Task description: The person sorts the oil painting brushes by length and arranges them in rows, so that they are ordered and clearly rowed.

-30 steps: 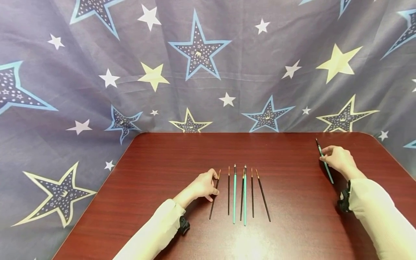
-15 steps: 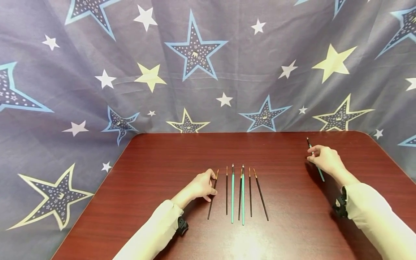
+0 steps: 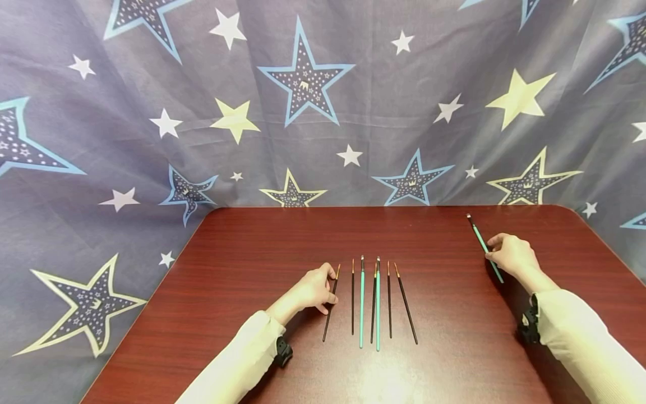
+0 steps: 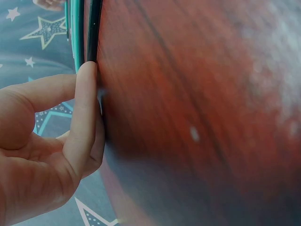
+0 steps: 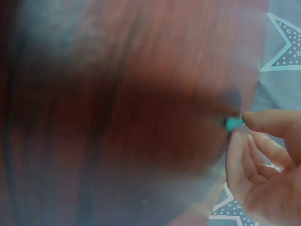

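My right hand [image 3: 513, 255] pinches a turquoise-handled paintbrush [image 3: 480, 237] at the right side of the table. Its dark ferrule end points to the far left, and in the right wrist view only a blurred bit of the turquoise handle [image 5: 233, 123] shows at the fingertips. My left hand [image 3: 314, 287] holds a thin black paintbrush [image 3: 329, 321] at the left end of a row, its tan tip pointing away from me. In the left wrist view the fingers [image 4: 85, 99] lie against the dark handle [image 4: 95, 28]; the contact is partly hidden.
Right of my left hand lie several more paintbrushes: a black one [image 3: 353, 303], turquoise ones [image 3: 361, 314], and a slanted black one [image 3: 406, 306] at the row's right end. The reddish-brown table [image 3: 252, 241] ends at a star-printed grey cloth [image 3: 373, 129].
My right hand has moved left, then slightly back toward me. The turquoise paintbrush leans further left, with more of it showing beyond the fingers. My left hand stays on its paintbrush.
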`<state>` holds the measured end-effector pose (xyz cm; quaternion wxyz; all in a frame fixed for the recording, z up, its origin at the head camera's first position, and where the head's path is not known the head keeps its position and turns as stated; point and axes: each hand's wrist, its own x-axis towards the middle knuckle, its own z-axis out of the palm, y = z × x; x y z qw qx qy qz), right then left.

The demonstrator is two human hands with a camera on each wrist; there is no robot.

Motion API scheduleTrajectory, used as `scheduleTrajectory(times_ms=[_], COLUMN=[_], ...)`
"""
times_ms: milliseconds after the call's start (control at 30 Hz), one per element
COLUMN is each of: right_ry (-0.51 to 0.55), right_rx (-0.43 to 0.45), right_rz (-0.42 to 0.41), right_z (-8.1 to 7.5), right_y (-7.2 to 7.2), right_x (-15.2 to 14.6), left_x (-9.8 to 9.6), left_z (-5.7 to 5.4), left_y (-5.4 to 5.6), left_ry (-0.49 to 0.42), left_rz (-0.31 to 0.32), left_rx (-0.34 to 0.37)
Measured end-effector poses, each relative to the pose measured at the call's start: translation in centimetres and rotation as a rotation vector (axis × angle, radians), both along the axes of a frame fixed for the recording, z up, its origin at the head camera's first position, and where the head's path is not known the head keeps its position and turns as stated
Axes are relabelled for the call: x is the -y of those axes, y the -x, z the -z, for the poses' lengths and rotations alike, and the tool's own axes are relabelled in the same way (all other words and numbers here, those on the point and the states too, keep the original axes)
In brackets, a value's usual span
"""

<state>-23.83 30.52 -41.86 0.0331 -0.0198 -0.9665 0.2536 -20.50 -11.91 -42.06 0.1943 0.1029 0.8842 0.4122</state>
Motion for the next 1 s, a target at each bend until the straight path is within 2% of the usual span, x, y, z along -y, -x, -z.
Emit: scheduleTrajectory(times_ms=[400,600,833,1000], right_ry=[0.047,0.014,0.018,0.074], right_rx=[0.022,-0.025,-0.113,-0.11], right_rz=[0.003,0.009,-0.061,-0.119], right_z=[0.1,-0.7,-1.4,-1.4], right_y=[0.2,0.1,-0.6,-1.3], right_x=[-0.2,0.3,2.7,5.1], left_x=[0.1,0.0,0.0,0.0], left_z=[0.2,0.1,-0.1,-0.1], left_y=[0.1,0.0,-0.1,-0.1], left_ry=[-0.012,-0.016,-0.02,-0.019], left_rz=[-0.001,0.002,-0.002,-0.004], left_rx=[-0.009,-0.006,-0.002,0.002])
